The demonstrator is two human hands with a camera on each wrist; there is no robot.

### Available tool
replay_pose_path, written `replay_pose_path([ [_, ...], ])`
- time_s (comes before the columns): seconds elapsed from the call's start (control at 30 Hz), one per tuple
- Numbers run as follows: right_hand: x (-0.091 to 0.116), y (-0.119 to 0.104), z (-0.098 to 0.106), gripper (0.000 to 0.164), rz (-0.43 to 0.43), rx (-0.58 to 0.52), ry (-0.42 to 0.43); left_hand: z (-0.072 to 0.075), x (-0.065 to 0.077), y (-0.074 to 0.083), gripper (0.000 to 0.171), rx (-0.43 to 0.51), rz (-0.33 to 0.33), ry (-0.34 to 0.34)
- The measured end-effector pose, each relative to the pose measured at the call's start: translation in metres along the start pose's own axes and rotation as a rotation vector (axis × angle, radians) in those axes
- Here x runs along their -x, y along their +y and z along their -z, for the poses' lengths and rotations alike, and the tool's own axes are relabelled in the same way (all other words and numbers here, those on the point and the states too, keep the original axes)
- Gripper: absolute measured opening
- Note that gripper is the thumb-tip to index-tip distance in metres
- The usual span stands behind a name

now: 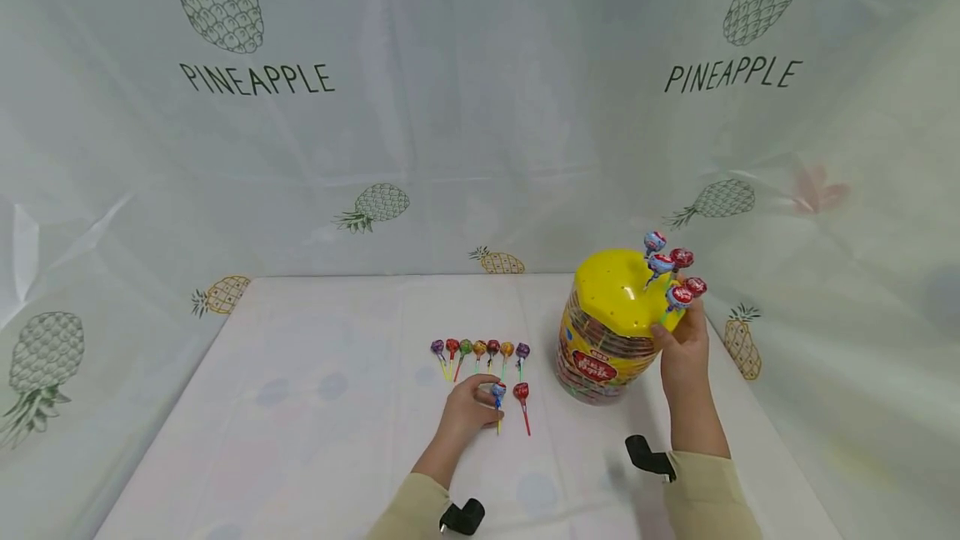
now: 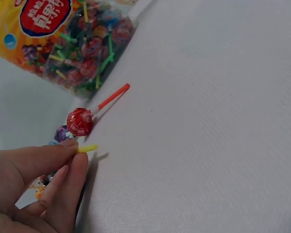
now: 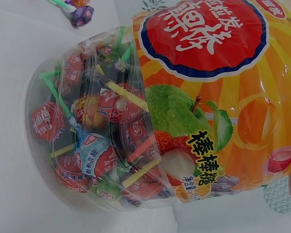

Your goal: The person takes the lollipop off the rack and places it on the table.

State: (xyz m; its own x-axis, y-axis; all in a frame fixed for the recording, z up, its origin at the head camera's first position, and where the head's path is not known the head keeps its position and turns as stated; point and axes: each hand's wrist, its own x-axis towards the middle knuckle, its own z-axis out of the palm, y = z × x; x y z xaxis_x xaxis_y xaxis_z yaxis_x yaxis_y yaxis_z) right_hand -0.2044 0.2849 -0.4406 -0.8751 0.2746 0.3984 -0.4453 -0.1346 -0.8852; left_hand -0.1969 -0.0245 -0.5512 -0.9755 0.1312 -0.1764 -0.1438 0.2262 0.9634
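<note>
My left hand (image 1: 467, 411) pinches the yellow stick (image 2: 88, 148) of a blue-wrapped lollipop (image 1: 498, 391) between thumb and index finger, low over the table. Beside it on the right lies a red lollipop (image 1: 521, 391) with a red stick. With thumb near the lid's edge, my right hand (image 1: 686, 357) grips the upper right side of a big clear jar (image 1: 596, 367) of lollipops. Its other fingers are mostly hidden behind the jar. Several blue and red lollipops (image 1: 660, 263) stand upright in the right part of the yellow lid (image 1: 611, 277).
A row of several lollipops (image 1: 479, 347) in mixed colours lies just beyond my left hand, heads pointing away. The white-covered table (image 1: 300, 440) meets a pineapple-print curtain (image 1: 480, 107) at the back and sides.
</note>
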Motion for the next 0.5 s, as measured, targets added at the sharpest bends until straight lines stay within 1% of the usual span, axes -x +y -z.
replay_pose_path([
  [0.1, 0.000, 0.000, 0.000, 0.064, 0.000, -0.002, 0.000, -0.002, -0.002, -0.002, 0.052, -0.054, -0.005, 0.020],
  [0.2, 0.000, 0.001, 0.001, 0.064, -0.003, -0.003, 0.002, -0.004, -0.005, -0.004, 0.051, -0.134, -0.026, 0.030],
  [0.33, -0.001, 0.000, 0.000, 0.066, 0.001, -0.013, 0.002, -0.006, -0.009, -0.005, 0.051, -0.248, -0.052, 0.025],
  [0.4, 0.000, 0.000, 0.000, 0.066, -0.003, -0.010, 0.005, -0.006, -0.011, -0.004, 0.051, -0.281, -0.056, 0.018],
  [0.5, 0.000, 0.000, 0.000, 0.066, -0.009, -0.015, 0.007, -0.006, -0.012, -0.004, 0.050, -0.319, -0.086, 0.006],
])
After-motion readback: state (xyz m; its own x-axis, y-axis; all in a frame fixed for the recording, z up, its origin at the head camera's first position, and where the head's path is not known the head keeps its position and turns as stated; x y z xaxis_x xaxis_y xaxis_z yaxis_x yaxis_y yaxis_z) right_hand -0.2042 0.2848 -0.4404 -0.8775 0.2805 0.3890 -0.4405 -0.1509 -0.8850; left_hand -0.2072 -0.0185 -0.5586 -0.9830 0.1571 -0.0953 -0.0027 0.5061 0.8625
